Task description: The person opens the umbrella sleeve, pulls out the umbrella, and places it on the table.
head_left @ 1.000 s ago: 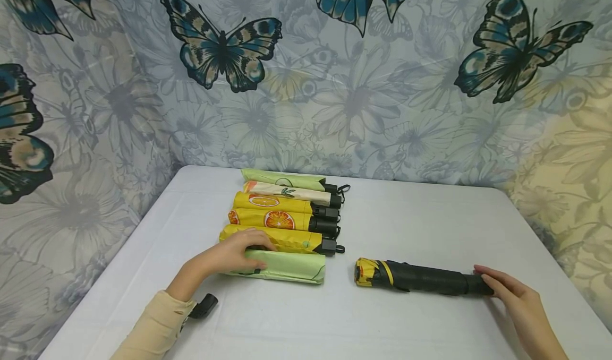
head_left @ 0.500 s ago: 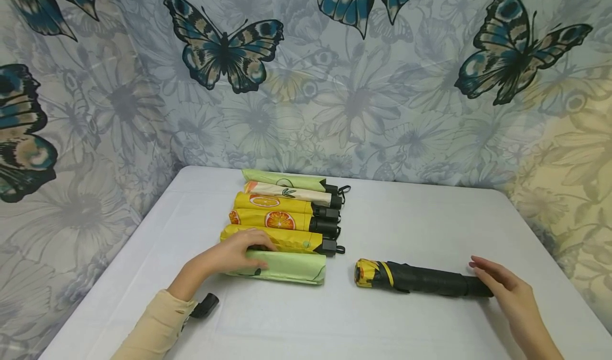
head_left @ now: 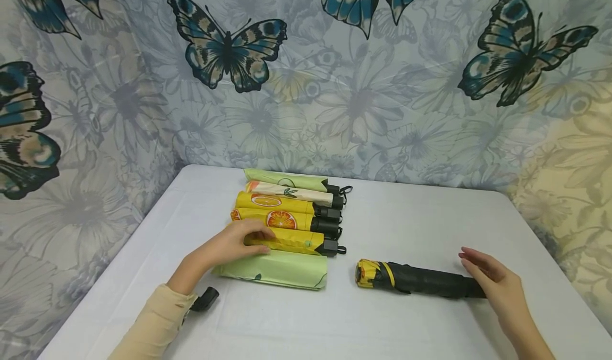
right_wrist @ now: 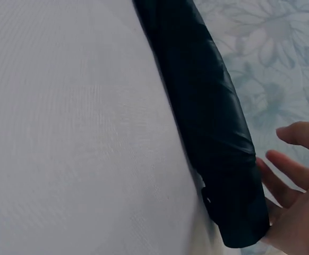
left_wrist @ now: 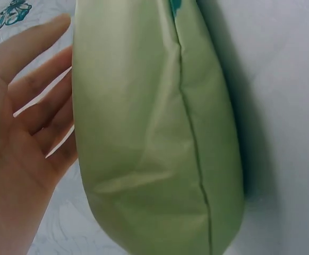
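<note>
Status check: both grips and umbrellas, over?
Left grip by nearest green folded umbrella; right grip by black folded umbrella. Contact unclear. Yellow umbrella just behind green.

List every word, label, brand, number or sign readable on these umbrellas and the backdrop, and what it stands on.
None: no text can be read in any view.
Nearest light green umbrella: printed marks, no lettering visible.
Black-and-yellow umbrella: no lettering visible.
Nearer orange-slice umbrella: fruit print only.
Backdrop: butterflies and flowers only.
</note>
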`<state>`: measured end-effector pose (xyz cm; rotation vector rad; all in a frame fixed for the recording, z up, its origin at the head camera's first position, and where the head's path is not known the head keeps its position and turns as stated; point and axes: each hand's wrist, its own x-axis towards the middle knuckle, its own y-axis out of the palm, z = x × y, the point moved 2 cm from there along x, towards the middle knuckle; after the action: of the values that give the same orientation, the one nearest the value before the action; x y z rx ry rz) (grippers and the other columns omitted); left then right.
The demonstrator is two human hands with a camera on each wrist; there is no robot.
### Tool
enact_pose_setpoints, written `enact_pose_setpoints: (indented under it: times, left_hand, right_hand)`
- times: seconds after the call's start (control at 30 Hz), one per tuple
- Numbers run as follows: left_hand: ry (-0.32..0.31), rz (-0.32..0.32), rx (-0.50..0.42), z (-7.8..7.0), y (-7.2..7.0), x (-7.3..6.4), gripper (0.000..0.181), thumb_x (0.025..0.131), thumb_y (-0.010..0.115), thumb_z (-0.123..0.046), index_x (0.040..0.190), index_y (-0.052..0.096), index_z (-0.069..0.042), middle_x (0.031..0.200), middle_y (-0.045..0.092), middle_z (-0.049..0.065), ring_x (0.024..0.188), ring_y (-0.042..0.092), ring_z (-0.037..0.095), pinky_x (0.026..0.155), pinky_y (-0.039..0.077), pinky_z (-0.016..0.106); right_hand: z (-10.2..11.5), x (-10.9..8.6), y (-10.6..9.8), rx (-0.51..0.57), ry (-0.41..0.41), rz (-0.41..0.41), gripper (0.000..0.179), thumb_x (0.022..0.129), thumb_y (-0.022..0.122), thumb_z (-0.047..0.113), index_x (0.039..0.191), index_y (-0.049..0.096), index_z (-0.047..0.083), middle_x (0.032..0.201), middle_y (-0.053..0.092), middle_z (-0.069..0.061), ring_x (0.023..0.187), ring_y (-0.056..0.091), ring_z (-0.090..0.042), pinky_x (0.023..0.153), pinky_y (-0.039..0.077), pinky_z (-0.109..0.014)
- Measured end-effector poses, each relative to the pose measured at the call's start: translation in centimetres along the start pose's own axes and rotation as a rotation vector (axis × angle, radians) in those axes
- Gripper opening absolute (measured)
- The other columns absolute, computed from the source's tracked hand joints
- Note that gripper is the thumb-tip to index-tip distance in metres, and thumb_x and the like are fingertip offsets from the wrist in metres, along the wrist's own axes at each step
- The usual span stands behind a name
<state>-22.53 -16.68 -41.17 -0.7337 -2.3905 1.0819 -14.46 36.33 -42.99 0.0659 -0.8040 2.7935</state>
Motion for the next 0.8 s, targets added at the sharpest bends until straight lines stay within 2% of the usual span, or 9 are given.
enact_pose_setpoints:
  times: [0.13, 0.2, 0.3, 0.37, 0.57, 0.8]
  left_hand:
    - [0.013, -0.057, 0.039, 0.3, -0.2, 0.1, 0.026, 0.087, 0.074, -0.027, 0.112, 0.068, -0.023, 0.108, 0.066, -0.01, 0.098, 0.06, 0.008, 0.086, 0.054, 0.026]
    - [-0.008, -0.087, 0.049, 0.5, -0.4, 0.1, 0.027, 0.087, 0.074, -0.027, 0.112, 0.068, -0.024, 0.109, 0.065, -0.009, 0.102, 0.059, 0.01, 0.089, 0.053, 0.031]
    - [-0.056, -0.132, 0.064, 0.7, -0.6, 0.0, 0.03, 0.086, 0.075, -0.029, 0.115, 0.068, -0.024, 0.114, 0.063, -0.008, 0.109, 0.057, 0.014, 0.095, 0.051, 0.039]
    - [-0.08, -0.154, 0.063, 0.8, -0.7, -0.1, 0.033, 0.085, 0.075, -0.028, 0.116, 0.068, -0.023, 0.117, 0.062, -0.006, 0.114, 0.056, 0.017, 0.099, 0.05, 0.044]
    - [-0.115, -0.17, 0.074, 1.2, -0.8, -0.2, 0.036, 0.085, 0.076, -0.028, 0.119, 0.067, -0.019, 0.121, 0.061, -0.003, 0.119, 0.055, 0.021, 0.104, 0.047, 0.046]
    - [-0.136, -0.166, 0.097, 1.7, -0.7, -0.3, 0.037, 0.086, 0.075, -0.027, 0.12, 0.067, -0.016, 0.117, 0.062, -0.001, 0.114, 0.057, 0.021, 0.101, 0.049, 0.045]
  right_hand:
    - [0.6, -0.1, 0.1, 0.009, -0.037, -0.043, 0.038, 0.096, 0.063, 0.023, 0.133, 0.061, 0.012, 0.105, 0.06, 0.041, 0.102, 0.05, 0.027, 0.079, 0.038, 0.005]
    - [1.0, -0.1, 0.3, 0.061, -0.064, -0.042, 0.038, 0.096, 0.063, 0.019, 0.133, 0.06, 0.01, 0.108, 0.062, 0.037, 0.104, 0.051, 0.026, 0.082, 0.039, 0.005]
    - [1.7, 0.0, 0.8, 0.149, -0.097, -0.003, 0.039, 0.095, 0.063, 0.013, 0.134, 0.059, 0.008, 0.111, 0.065, 0.03, 0.105, 0.056, 0.02, 0.083, 0.042, 0.003]
    - [2.2, 0.1, 1.4, 0.167, -0.102, 0.027, 0.039, 0.095, 0.063, 0.013, 0.134, 0.058, 0.007, 0.111, 0.066, 0.028, 0.105, 0.058, 0.017, 0.082, 0.042, 0.003]
    - [3.6, 0.6, 3.6, 0.047, -0.104, 0.108, 0.044, 0.098, 0.06, 0.026, 0.137, 0.054, 0.008, 0.115, 0.065, 0.024, 0.103, 0.059, 0.016, 0.083, 0.04, 0.002]
    - [5.1, 1.3, 6.6, 0.06, -0.162, 0.183, 0.046, 0.098, 0.06, 0.025, 0.138, 0.052, 0.004, 0.117, 0.067, 0.017, 0.101, 0.062, 0.011, 0.085, 0.046, -0.001]
